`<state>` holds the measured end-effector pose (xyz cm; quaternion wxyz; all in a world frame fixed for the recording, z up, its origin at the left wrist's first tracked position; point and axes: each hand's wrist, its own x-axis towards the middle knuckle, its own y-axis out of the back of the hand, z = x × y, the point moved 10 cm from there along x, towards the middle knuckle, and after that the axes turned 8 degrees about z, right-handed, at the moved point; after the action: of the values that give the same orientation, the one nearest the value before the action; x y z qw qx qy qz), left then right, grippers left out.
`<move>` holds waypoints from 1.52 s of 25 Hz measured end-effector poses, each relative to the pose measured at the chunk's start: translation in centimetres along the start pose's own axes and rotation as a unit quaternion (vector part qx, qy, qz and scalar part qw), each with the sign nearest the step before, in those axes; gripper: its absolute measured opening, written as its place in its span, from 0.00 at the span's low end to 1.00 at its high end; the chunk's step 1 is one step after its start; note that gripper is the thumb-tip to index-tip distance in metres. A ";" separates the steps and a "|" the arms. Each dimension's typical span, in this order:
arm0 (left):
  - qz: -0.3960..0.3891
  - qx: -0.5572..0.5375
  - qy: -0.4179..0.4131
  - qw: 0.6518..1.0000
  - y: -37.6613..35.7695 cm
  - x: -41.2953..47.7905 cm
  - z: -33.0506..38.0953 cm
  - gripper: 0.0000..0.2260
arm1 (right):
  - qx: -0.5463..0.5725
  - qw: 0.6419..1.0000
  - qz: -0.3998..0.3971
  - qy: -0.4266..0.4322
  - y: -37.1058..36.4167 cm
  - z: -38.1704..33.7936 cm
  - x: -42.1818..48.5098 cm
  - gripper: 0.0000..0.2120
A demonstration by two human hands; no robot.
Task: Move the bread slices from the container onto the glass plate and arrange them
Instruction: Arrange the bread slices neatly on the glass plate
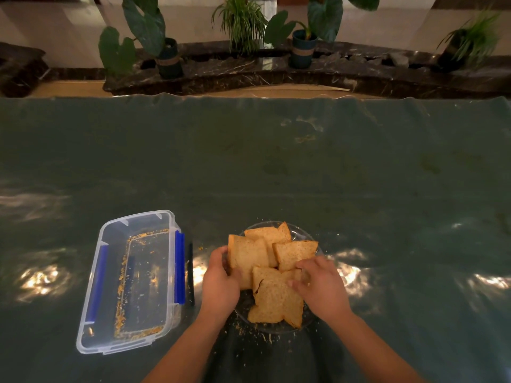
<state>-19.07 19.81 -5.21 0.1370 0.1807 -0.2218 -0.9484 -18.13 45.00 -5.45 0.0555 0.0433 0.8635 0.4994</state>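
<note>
The left hand point(221, 277) is curled around the edge of a left-side bread slice point(247, 258), while the right hand point(320, 286) is pressed, fingers bent, onto the overlapping bread slices point(276, 299) heaped on the glass plate point(300, 233). The clear container point(132, 283), holding only crumbs, is seen just left on the green desk point(359, 175).

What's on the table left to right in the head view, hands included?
Clear plastic container holding only crumbs → left hand → bread slices on the glass plate → right hand.
</note>
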 end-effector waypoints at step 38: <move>-0.033 -0.043 0.095 0.994 -0.8 -1.2 -4.0 0.24 | 0.196 0.964 0.010 -0.178 1.6 2.0 2.6 0.08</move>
<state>-16.55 19.39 -8.60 0.1333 0.2708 -0.1609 -0.9397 -20.44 47.82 -5.20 0.1941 0.1499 0.9203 0.3048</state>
